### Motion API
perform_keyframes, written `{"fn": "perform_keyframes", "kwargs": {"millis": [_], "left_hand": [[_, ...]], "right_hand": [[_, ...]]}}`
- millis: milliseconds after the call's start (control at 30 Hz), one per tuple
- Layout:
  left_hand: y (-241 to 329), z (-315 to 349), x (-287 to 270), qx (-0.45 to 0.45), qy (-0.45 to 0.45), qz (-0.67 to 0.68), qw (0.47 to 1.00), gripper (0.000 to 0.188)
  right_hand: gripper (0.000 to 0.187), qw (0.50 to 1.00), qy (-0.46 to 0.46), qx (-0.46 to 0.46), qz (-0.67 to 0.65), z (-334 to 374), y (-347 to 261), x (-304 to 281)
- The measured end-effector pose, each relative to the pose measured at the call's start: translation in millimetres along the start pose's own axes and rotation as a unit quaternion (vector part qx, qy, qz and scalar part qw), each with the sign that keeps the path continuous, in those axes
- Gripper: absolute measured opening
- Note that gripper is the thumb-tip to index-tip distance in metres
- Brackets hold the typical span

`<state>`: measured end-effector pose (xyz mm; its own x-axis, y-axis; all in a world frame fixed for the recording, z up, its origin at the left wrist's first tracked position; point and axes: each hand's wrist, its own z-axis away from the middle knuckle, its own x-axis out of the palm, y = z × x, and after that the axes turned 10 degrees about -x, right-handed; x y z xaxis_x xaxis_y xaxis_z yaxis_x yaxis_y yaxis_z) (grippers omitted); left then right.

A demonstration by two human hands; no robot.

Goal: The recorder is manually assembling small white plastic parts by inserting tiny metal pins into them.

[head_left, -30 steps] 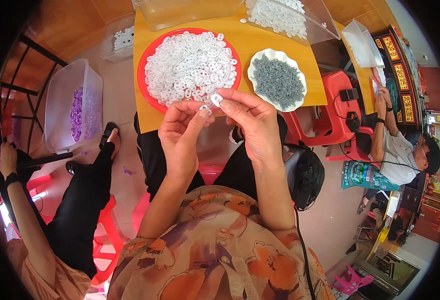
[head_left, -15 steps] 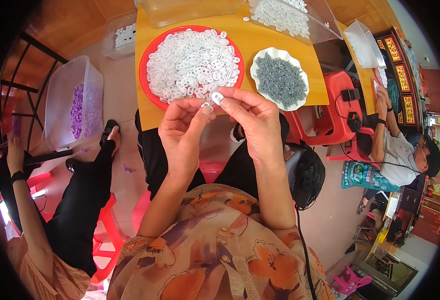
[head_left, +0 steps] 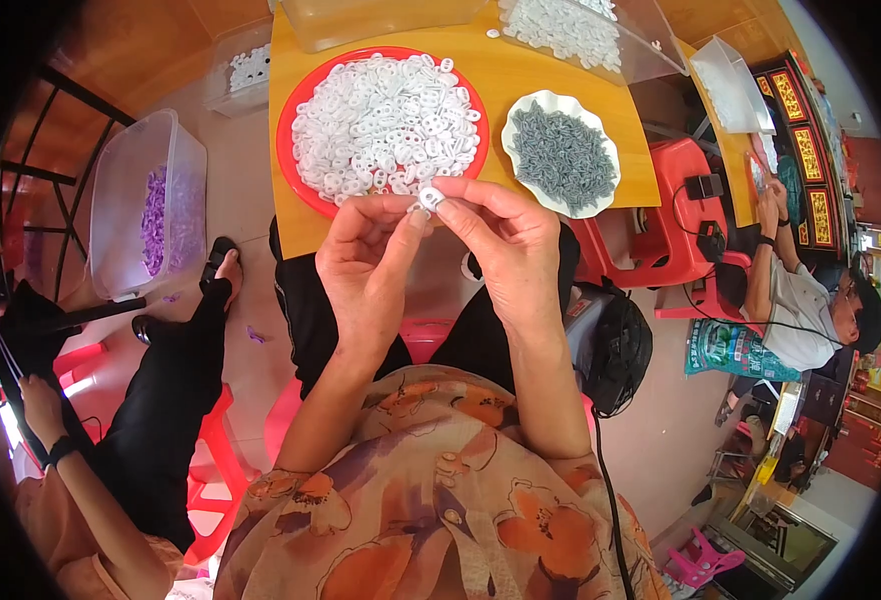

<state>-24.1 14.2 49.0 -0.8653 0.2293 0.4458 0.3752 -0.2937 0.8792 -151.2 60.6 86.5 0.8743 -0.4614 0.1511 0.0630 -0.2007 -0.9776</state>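
Between the fingertips of my right hand (head_left: 506, 240) is a small white oval plastic piece with holes (head_left: 431, 197). My left hand (head_left: 369, 265) pinches a tiny pale part right against it; the part is mostly hidden by the thumb, so its kind cannot be made out. Both hands meet at the table's near edge, just below a red round tray (head_left: 283, 150) heaped with similar white oval pieces (head_left: 381, 125). To the right of the tray, a white scalloped dish (head_left: 514, 160) holds a pile of small grey parts (head_left: 563, 155).
Clear bins with white pieces (head_left: 566, 35) stand at the table's far side. On the left is a clear tub (head_left: 111, 190) with purple parts, beside a seated person (head_left: 136, 440). Red plastic stools (head_left: 676, 190) and another person (head_left: 796, 320) are at the right.
My hands stay almost in place, the white piece shifting slightly left and down. The left-hand person's hand has moved down toward their lap.
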Motion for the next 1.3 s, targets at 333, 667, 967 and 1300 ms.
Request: {"fn": "perform_keyframes", "kwargs": {"millis": [333,667,967,1300], "left_hand": [[-3,3,2,0.014,-0.003,0.008,1.0,0.014],[-1,-22,-19,0.102,-0.216,-0.078,0.968,0.031],[-13,-21,-19,0.086,-0.253,0.012,0.964,0.042],[-12,-23,-24,0.083,-0.275,0.067,0.956,0.043]], "right_hand": [[0.024,1.0,0.002,-0.013,-0.021,2,3,-2],[0.023,0.991,-0.014,0.056,-0.123,5,-22,-8],[0.032,0.987,-0.004,0.069,-0.147,14,-24,4],[0.037,0.985,-0.025,0.066,-0.157,15,-32,12]]}}
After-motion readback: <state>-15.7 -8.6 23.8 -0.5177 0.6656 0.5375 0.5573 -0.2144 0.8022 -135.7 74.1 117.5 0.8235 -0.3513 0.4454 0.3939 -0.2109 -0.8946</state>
